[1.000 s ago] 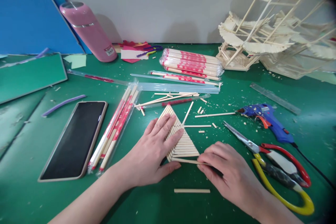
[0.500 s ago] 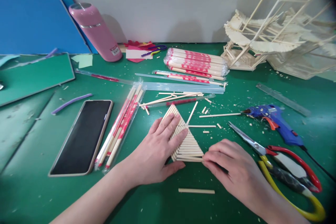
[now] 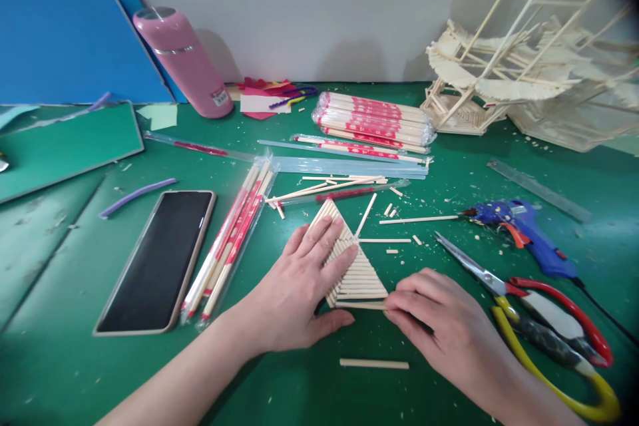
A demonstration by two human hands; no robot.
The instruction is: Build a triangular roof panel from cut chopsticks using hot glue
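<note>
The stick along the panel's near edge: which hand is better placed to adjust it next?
Probably the right hand: it pinches one end of the stick, while the left hand lies spread over the panel.

The left forearm (image 3: 200,359), bare, comes from the lower left and reaches up to the right. The left hand (image 3: 299,286) lies palm down; its fingers (image 3: 324,237) are extended and slightly spread, and its thumb (image 3: 332,324) is stretched apart from them. The right forearm (image 3: 519,386), also bare, enters from the lower right. The right hand (image 3: 439,311) points toward the left one, with thumb and forefinger in a pinch.
</note>
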